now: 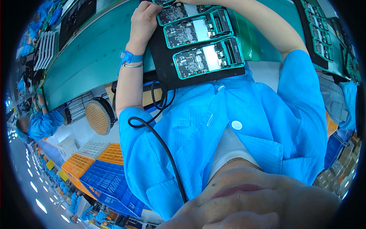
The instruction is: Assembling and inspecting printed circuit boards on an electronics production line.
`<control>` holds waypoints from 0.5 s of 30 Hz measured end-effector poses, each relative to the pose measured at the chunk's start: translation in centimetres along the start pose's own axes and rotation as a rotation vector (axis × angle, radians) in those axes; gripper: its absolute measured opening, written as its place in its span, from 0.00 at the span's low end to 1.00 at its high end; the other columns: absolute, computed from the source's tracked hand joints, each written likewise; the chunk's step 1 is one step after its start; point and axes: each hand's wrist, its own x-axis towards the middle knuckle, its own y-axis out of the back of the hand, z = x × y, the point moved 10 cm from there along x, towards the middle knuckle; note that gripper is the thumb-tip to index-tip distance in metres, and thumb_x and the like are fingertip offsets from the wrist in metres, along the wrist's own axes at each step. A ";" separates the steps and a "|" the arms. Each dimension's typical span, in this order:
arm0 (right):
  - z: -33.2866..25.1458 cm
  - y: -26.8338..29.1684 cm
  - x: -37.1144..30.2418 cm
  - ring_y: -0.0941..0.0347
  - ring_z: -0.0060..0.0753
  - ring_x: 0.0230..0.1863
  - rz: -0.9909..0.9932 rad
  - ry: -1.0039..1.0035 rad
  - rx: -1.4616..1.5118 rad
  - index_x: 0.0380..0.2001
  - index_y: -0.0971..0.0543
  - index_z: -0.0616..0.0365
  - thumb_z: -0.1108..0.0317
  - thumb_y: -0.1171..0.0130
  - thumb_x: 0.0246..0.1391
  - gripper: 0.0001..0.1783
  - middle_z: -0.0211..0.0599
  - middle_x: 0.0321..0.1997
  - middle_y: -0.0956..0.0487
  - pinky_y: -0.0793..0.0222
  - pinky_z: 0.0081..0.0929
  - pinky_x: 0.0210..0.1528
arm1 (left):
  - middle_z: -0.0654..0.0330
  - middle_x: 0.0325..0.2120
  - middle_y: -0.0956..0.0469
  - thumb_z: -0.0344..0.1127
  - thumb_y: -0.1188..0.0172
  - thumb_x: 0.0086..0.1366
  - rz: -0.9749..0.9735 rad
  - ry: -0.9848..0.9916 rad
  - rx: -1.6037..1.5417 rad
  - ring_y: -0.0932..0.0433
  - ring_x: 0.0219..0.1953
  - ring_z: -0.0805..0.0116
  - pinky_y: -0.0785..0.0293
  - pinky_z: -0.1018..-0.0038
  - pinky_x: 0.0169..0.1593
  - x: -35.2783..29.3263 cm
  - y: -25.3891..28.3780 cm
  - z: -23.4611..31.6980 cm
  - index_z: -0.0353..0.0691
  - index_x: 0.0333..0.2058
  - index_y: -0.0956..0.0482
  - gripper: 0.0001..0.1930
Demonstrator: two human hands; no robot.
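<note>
My left hand (144,20) reaches forward at the top of the view, wearing a blue wrist strap (131,57) and a thin bracelet. Its bent fingers touch the corner of the farthest teal carrier (176,12), which holds a circuit board. Two more teal carriers with boards (198,31) (207,57) lie nearer me on a black mat (164,61). My right forearm (263,26) crosses over the mat toward the top edge, where the hand itself is cut off. I cannot see whether the left fingers grip the carrier.
A green conveyor belt (87,49) runs past the mat. A black coiled cable (164,149) hangs over my blue coat. Below are a round woven stool (98,116) and blue (106,179), orange (78,164) and white (91,147) crates. More boards (320,34) lie right; a co-worker (42,122) sits left.
</note>
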 end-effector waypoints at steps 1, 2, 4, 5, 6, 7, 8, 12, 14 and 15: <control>0.0 0.0 0.0 0.21 0.52 0.31 0.000 0.002 -0.002 0.24 0.20 0.57 0.58 0.37 0.47 0.13 0.45 0.27 0.19 0.28 0.47 0.34 | 0.60 0.30 0.23 0.24 0.36 0.58 -0.005 0.006 -0.005 0.20 0.32 0.60 0.23 0.71 0.35 0.0 0.0 -0.1 0.41 0.33 0.16 0.05; -0.1 0.0 -0.1 0.21 0.52 0.31 0.001 0.003 -0.002 0.24 0.20 0.57 0.58 0.37 0.47 0.13 0.45 0.27 0.19 0.28 0.47 0.34 | 0.60 0.30 0.23 0.24 0.36 0.58 -0.004 0.007 -0.003 0.20 0.32 0.60 0.23 0.71 0.35 0.0 0.0 -0.1 0.41 0.33 0.16 0.05; 0.0 0.1 -0.2 0.21 0.52 0.30 0.026 0.007 0.025 0.24 0.21 0.56 0.58 0.38 0.46 0.12 0.45 0.26 0.19 0.28 0.47 0.34 | 0.59 0.31 0.23 0.24 0.36 0.58 -0.012 -0.012 0.009 0.20 0.32 0.60 0.23 0.71 0.35 0.0 0.0 0.1 0.41 0.33 0.17 0.05; 0.1 0.0 -0.2 0.21 0.52 0.30 0.027 0.007 0.025 0.24 0.21 0.56 0.58 0.38 0.46 0.12 0.45 0.26 0.19 0.28 0.47 0.34 | 0.59 0.31 0.23 0.24 0.36 0.58 -0.011 -0.013 0.010 0.20 0.32 0.60 0.23 0.71 0.35 0.0 -0.1 0.2 0.41 0.33 0.17 0.05; 0.2 -0.1 -0.2 0.21 0.52 0.30 0.038 0.011 0.023 0.24 0.21 0.56 0.58 0.39 0.46 0.12 0.44 0.25 0.19 0.28 0.47 0.34 | 0.59 0.31 0.23 0.24 0.37 0.58 -0.008 -0.024 -0.003 0.20 0.32 0.60 0.23 0.71 0.35 0.1 -0.1 0.3 0.41 0.33 0.17 0.05; 0.2 -0.1 -0.2 0.21 0.52 0.30 0.048 0.015 0.020 0.24 0.21 0.56 0.58 0.40 0.46 0.12 0.44 0.25 0.19 0.28 0.47 0.33 | 0.59 0.31 0.23 0.24 0.37 0.58 -0.005 -0.036 -0.016 0.20 0.32 0.60 0.23 0.71 0.35 0.1 -0.2 0.4 0.41 0.33 0.17 0.05; 0.4 -0.2 -0.2 0.21 0.52 0.30 0.049 0.013 0.019 0.24 0.21 0.56 0.58 0.40 0.46 0.12 0.44 0.25 0.19 0.28 0.47 0.33 | 0.59 0.31 0.23 0.24 0.37 0.58 -0.005 -0.038 -0.017 0.20 0.32 0.60 0.23 0.71 0.35 0.2 -0.2 0.4 0.41 0.33 0.17 0.05; 0.6 -0.4 -0.1 0.21 0.51 0.29 0.020 -0.002 0.017 0.24 0.21 0.55 0.58 0.40 0.45 0.11 0.44 0.25 0.19 0.28 0.47 0.33 | 0.59 0.30 0.24 0.22 0.37 0.58 -0.033 -0.084 -0.036 0.20 0.32 0.60 0.23 0.70 0.36 0.3 -0.6 0.2 0.39 0.33 0.17 0.06; 0.1 -0.3 0.0 0.21 0.51 0.29 0.026 0.017 0.030 0.24 0.21 0.55 0.58 0.40 0.45 0.11 0.44 0.25 0.19 0.28 0.47 0.33 | 0.59 0.30 0.25 0.21 0.37 0.57 -0.055 -0.085 -0.064 0.20 0.32 0.60 0.23 0.70 0.36 0.3 -0.3 -0.4 0.38 0.33 0.18 0.06; 0.1 -0.2 0.0 0.21 0.51 0.29 0.034 0.017 0.029 0.24 0.21 0.55 0.59 0.40 0.45 0.11 0.44 0.25 0.19 0.28 0.47 0.33 | 0.59 0.30 0.25 0.20 0.38 0.57 -0.111 -0.118 -0.059 0.20 0.33 0.60 0.23 0.70 0.36 0.6 -0.7 -0.5 0.38 0.33 0.18 0.06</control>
